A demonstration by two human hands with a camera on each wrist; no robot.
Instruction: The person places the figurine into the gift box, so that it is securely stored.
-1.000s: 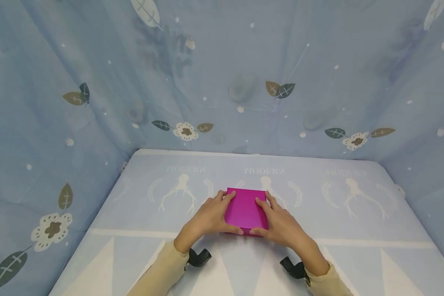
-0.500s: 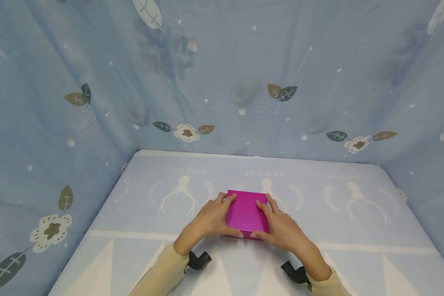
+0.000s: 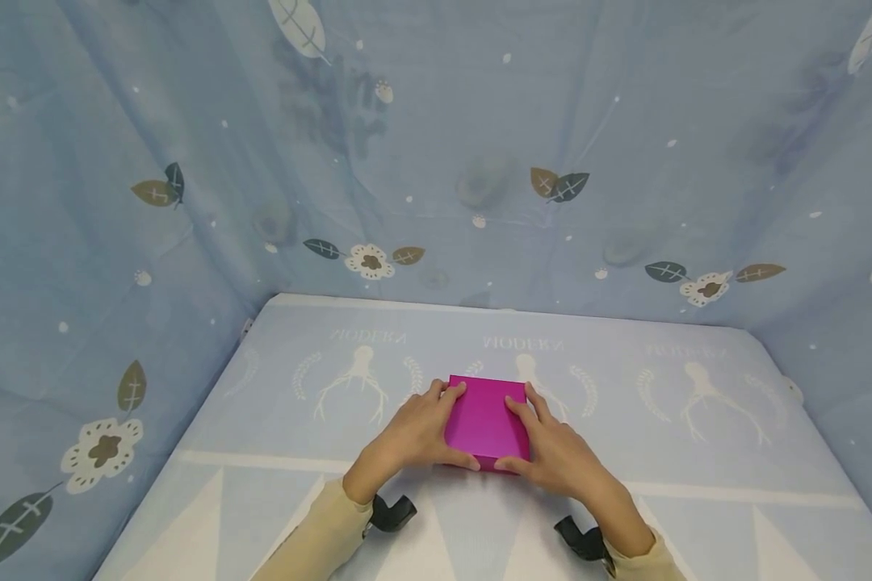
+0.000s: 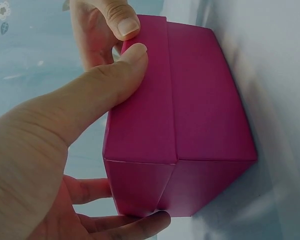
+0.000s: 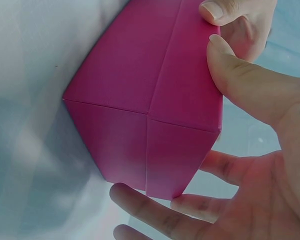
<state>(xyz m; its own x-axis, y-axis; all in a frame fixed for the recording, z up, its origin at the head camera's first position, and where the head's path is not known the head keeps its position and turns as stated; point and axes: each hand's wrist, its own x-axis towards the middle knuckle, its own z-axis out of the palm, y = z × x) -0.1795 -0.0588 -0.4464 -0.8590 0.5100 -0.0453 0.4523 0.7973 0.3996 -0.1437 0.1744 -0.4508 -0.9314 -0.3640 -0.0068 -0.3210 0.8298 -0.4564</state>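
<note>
A magenta lidded box [image 3: 488,420] sits on the table in the head view, between my two hands. My left hand [image 3: 420,429] grips its left side, with the thumb [image 4: 125,75] against the near face of the lid [image 4: 142,110]. My right hand [image 3: 554,445] holds the right side, its thumb [image 5: 227,60] likewise pressed to the lid's near face. Fingers of both hands reach round to the top and far edges. A straight seam separates the lid from the box's lower part [image 4: 210,100], and the lid is on.
The table cover [image 3: 276,355] is pale blue with white antler, lettering and triangle prints. Behind and on both sides hangs a blue curtain [image 3: 436,121] with leaves and flowers. Black wrist mounts [image 3: 392,513] stick out below the cuffs of the beige sleeves [image 3: 327,528].
The head view has shifted slightly. Both hands keep the same hold on the box, which stays in its place on the table.
</note>
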